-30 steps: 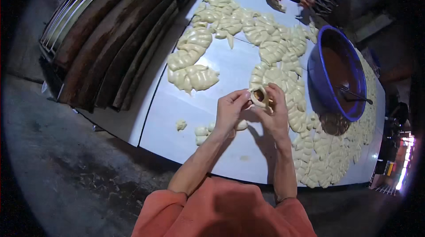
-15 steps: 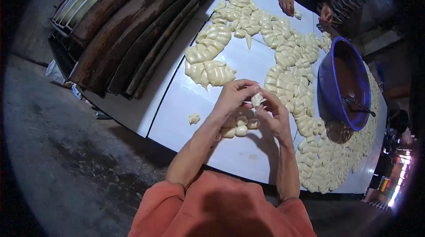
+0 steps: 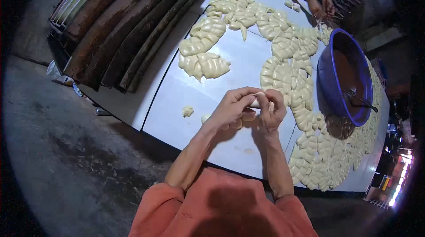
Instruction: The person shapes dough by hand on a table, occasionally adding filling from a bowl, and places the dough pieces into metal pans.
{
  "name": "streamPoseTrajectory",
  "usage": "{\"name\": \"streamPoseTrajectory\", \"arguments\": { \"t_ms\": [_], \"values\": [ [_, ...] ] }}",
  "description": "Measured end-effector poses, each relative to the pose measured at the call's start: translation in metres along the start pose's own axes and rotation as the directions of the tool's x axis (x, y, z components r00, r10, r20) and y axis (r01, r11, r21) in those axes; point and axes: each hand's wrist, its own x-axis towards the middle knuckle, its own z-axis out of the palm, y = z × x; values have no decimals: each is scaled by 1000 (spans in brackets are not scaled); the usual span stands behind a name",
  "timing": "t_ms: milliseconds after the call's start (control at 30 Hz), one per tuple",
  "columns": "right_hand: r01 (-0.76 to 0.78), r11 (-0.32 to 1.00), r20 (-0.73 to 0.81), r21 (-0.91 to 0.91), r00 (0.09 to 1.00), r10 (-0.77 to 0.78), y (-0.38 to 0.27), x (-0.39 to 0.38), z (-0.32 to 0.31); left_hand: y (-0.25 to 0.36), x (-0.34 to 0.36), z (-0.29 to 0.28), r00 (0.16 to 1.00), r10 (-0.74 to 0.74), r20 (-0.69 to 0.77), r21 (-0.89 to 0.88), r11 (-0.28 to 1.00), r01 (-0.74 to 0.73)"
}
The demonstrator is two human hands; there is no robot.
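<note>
Above the white table (image 3: pixel 195 97), my left hand (image 3: pixel 232 107) and my right hand (image 3: pixel 271 112) meet, fingers closed round one small piece of pale dough (image 3: pixel 255 103). My fingers cover most of that piece. Beneath my hands lie several small dough balls (image 3: pixel 236 124), partly hidden by my left wrist and fingers. One lone lump of dough (image 3: pixel 187 111) rests to the left of my left forearm. Beyond my hands, slabs of joined dough pieces (image 3: pixel 204 65) lie at the far left, and a long band of them (image 3: pixel 283 75) runs along the right.
A blue basin (image 3: pixel 325 75) with brown filling (image 3: pixel 347 75) and a spoon (image 3: pixel 363 102) stands at the right, among more dough pieces (image 3: pixel 318 161). Dark curved trays (image 3: pixel 133 29) are stacked at the left. A co-worker's hands (image 3: pixel 321 9) work at the far right, near small dough pieces (image 3: pixel 292 5).
My fingers have closed further round the dough, which shows less now. The co-worker's hand has moved right toward their other hand, and two small pieces show on the table there. The view has shifted slightly.
</note>
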Motion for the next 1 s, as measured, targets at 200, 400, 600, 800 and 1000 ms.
{"name": "streamPoseTrajectory", "arguments": {
  "t_ms": [200,400,600,800,1000],
  "values": [
    [-178,984,76,-18,981,179,12,-4,-22,-11,1,7,992,93,-90,96,992,-84],
    [1,972,425,-234,900,101,-29,7,-39,-8,-11,-5,986,143,-80,281,953,-116],
    [-392,864,556,-315,662,503,10,-3,-46,-5,-41,-37,922,279,268,943,118,-310],
    [23,920,695,-392,662,280,-14,14,-44,-38,-30,-30,893,376,249,964,-11,-264],
    [-437,771,625,-463,456,633,-24,14,-50,-32,-36,-33,926,327,186,981,-9,-194]
  ]
}}
